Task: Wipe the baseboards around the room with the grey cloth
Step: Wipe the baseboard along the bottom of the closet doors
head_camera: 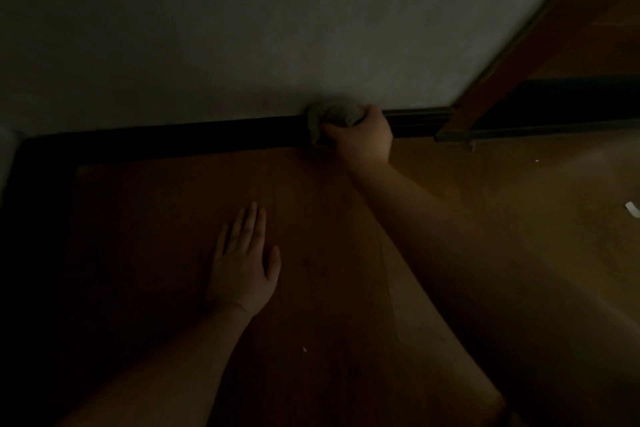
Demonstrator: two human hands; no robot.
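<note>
Two hands at work low along a dim wall: one wiping, one bracing.

Right hand (360, 133) grips the bunched grey cloth (329, 120) against the dark baseboard (207, 135), likely to press into its top edge; left hand (244, 263) lies flat, fingers straight, on the wooden floor (329, 236) for support (probably). Darkness hides the left corner, and dust cannot be made out.

Single head cam, wide-angle, looks fwd and steeply down from close above the wooden floor (329, 253) toward the dark baseboard (207, 135) and the wall (277, 28), tilted so the baseboard slants across mid-frame, dim light.
</note>
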